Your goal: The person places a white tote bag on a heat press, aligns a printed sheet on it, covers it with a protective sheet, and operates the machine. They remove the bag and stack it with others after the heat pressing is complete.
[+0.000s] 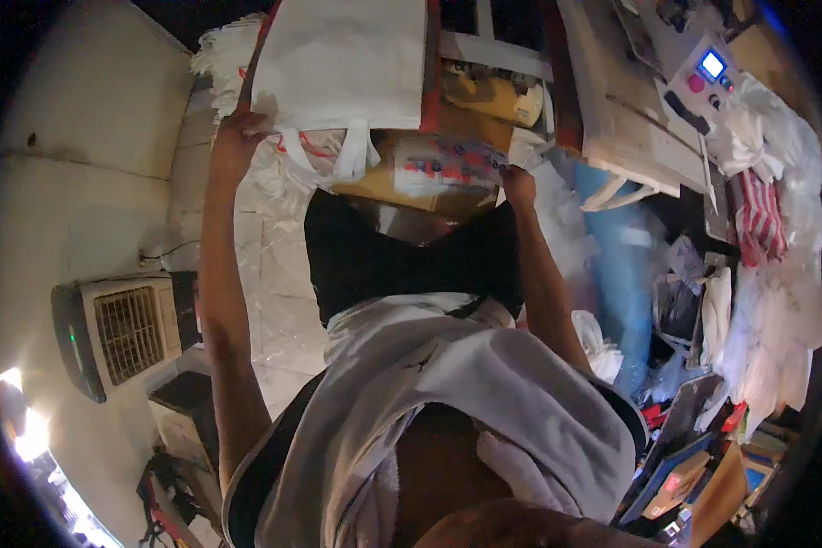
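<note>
A flat white bag (342, 65) lies on a red-edged support before me, its two loop handles (357, 151) hanging towards my body. My left hand (242, 140) pinches the bag's near left corner, fingers closed. Out to the right, my right hand (518, 185) is closed at the corner of a printed plastic sheet (449, 164) with red and blue marks. That sheet is blurred, and its left end passes behind the bag's handles.
A pale wooden board (637, 116) stands right of the support, near a control box (702, 75) with a lit screen. Below is a yellow container (496, 99). Plastic bags (746, 130) hang at far right. An air cooler (127, 335) is on the left.
</note>
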`<control>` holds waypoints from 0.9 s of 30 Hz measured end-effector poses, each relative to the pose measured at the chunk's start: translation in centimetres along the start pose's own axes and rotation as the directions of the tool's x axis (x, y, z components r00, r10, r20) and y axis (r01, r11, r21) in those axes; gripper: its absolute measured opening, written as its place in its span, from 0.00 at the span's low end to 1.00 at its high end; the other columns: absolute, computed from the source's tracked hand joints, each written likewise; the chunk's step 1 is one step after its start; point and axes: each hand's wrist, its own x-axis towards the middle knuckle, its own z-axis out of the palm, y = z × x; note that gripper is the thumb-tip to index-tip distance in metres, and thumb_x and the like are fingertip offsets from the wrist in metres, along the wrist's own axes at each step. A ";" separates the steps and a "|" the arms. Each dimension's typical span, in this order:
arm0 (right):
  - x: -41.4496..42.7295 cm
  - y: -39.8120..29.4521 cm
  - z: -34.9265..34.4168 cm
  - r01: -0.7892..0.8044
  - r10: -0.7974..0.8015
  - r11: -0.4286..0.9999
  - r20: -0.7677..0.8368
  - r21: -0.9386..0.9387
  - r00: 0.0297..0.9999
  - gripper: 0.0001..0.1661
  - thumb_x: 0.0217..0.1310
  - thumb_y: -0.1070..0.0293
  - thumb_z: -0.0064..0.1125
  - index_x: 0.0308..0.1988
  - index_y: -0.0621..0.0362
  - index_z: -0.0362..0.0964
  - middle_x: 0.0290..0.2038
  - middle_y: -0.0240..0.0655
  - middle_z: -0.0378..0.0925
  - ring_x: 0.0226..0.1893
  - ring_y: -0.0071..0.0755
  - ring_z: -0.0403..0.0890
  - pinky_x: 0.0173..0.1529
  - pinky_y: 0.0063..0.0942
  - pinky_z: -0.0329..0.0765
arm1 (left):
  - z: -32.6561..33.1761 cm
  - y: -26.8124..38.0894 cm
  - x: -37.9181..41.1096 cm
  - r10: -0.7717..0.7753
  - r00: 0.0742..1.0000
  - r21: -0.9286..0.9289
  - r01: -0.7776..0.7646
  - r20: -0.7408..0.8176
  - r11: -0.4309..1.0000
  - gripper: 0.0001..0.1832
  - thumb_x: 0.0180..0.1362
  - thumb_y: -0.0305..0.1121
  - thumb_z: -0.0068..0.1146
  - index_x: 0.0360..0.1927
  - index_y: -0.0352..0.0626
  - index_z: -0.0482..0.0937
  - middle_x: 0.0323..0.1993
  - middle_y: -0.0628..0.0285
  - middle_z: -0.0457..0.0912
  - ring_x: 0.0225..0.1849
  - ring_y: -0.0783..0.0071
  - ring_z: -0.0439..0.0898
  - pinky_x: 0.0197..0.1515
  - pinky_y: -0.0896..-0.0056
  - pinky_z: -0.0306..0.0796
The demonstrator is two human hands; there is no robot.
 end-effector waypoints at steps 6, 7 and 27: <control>2.1 -16.1 -18.8 0.292 -0.350 0.918 0.200 0.268 0.915 0.25 0.63 0.69 0.57 0.60 0.52 0.73 0.45 0.48 0.82 0.44 0.44 0.83 0.49 0.37 0.77 | -1.4 2.6 0.6 -0.094 0.990 0.063 0.088 0.101 0.994 0.24 0.48 0.27 0.69 0.53 0.48 0.80 0.56 0.58 0.79 0.60 0.56 0.74 0.65 0.59 0.68; 1.9 -20.4 -22.3 0.311 -0.389 0.898 0.230 0.311 0.892 0.24 0.64 0.69 0.56 0.60 0.53 0.73 0.47 0.45 0.82 0.45 0.39 0.83 0.51 0.33 0.76 | -1.7 2.8 0.7 -0.069 0.994 0.066 0.064 0.079 0.996 0.23 0.47 0.27 0.69 0.50 0.47 0.81 0.53 0.57 0.80 0.57 0.55 0.76 0.62 0.59 0.70; 17.4 -37.9 -8.6 0.154 -0.304 0.533 0.018 0.832 0.953 0.14 0.59 0.68 0.59 0.44 0.63 0.77 0.26 0.30 0.78 0.23 0.24 0.75 0.27 0.25 0.69 | 0.2 2.5 0.7 -0.107 0.994 0.066 0.107 -0.007 0.992 0.18 0.49 0.27 0.57 0.45 0.44 0.83 0.49 0.51 0.81 0.50 0.53 0.81 0.53 0.57 0.76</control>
